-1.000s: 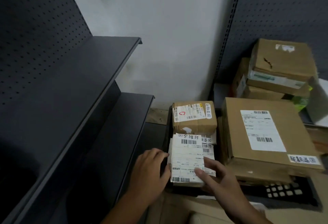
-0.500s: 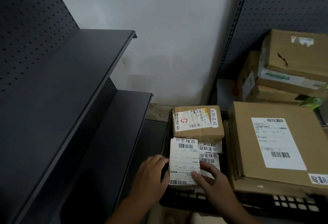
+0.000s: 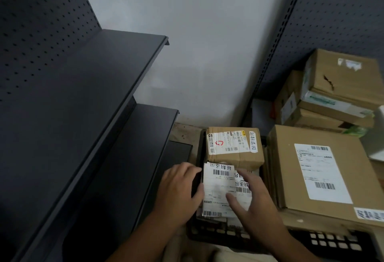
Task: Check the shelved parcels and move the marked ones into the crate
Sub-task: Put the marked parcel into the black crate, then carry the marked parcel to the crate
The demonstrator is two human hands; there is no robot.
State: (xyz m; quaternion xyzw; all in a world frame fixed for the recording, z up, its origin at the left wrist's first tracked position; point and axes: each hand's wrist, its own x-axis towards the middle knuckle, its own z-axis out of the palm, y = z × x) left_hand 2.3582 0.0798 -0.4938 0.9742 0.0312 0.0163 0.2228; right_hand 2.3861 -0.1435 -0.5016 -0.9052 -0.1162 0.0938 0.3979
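Obs.: the person is crouching over the black crate (image 3: 336, 243) on the floor, between the dark shelves (image 3: 108, 87) on the left and the stacked cartons (image 3: 340, 87) on the right. Both hands are working on the white-labelled parcel (image 3: 217, 191), which is lying flat inside the crate at its near left end, just in front of the small brown box (image 3: 232, 147). The left hand (image 3: 178, 193) is lying along the parcel's left edge with fingers loosely bent and the thumb touching that edge; whether it is actually gripping cannot be told. The right hand (image 3: 257, 205) is hovering on or just above the label, fingers spread and nearly straight, holding nothing; it is motion-blurred, so contact is uncertain. A second labelled packet (image 3: 242, 189) is showing partly beneath it. Handwritten marks are visible on the parcel, the small brown box and a sticker on the large brown box (image 3: 318, 174) alongside. Judgement: the task is looking well advanced, with the left shelves holding nothing in view and several marked items sitting in or over the crate. The current parcel appears to be getting seated. The cartons on the right are probably awaiting checking.
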